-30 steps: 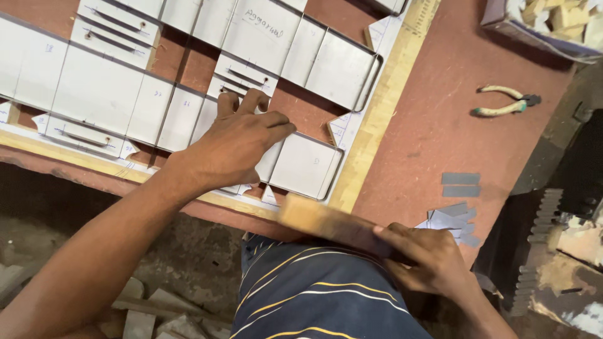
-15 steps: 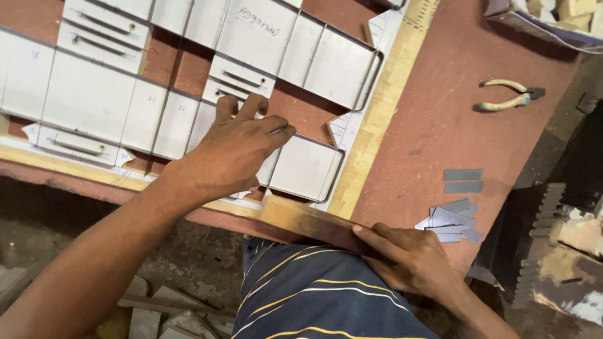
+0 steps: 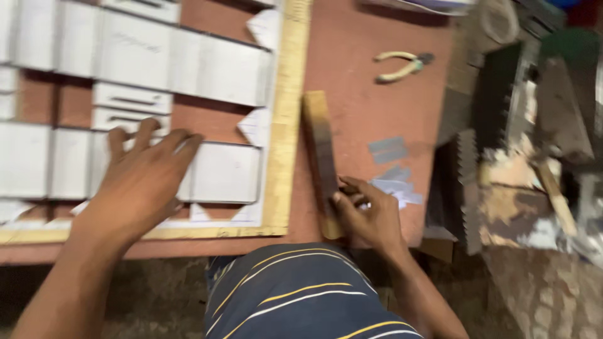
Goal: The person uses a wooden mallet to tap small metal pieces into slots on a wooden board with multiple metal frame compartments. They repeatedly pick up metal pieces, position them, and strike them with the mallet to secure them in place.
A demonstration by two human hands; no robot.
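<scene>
My left hand (image 3: 141, 182) lies flat, fingers spread, on grey sheet pieces (image 3: 223, 172) laid out inside a yellowish wooden frame (image 3: 282, 125) on the reddish board. My right hand (image 3: 367, 213) grips a wooden stick (image 3: 320, 150) near its lower end. The stick lies upright in the picture, just to the right of the frame's right rail. A striped shirt fills the bottom middle of the view.
Pliers with pale handles (image 3: 399, 66) lie on the reddish board (image 3: 364, 75) at the upper right. Small grey cut pieces (image 3: 389, 166) sit right of the stick. Toothed blades and wood scraps (image 3: 496, 163) are piled past the board's right edge.
My right hand has swung the wooden stick from lying along the board's front edge to pointing away from me beside the frame. The view has shifted right; my left hand stays pressed on the sheets.
</scene>
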